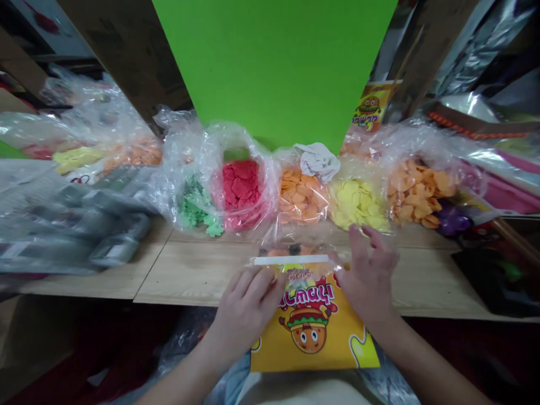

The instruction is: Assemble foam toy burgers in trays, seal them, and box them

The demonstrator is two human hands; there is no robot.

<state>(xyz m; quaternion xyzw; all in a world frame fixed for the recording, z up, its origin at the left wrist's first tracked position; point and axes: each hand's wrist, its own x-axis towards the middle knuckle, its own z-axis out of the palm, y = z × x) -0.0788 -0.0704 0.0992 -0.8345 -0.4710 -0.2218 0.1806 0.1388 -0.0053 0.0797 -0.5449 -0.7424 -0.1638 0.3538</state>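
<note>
A yellow printed packet (341, 337) with a smiling burger cartoon lies at the table's front edge and hangs partly over it. Along its top runs a white strip (291, 260), with clear plastic around it and some orange and dark pieces beyond. My left hand (248, 306) is closed on the packet's upper left side, its fingers curled over the plastic. At the upper right corner is my right hand (371, 275), fingers apart, thumb by the clear plastic. Its fingertips reach towards a clear bag of yellow foam-like pieces (358, 202).
Clear bags of green pieces (196, 205), red pieces (240, 188) and orange pieces (301, 197) line the back, before a green panel (274, 67). More orange pieces (417, 191) lie right. Grey wrapped packages (80, 225) cover the left; a black object (485, 281) stands right.
</note>
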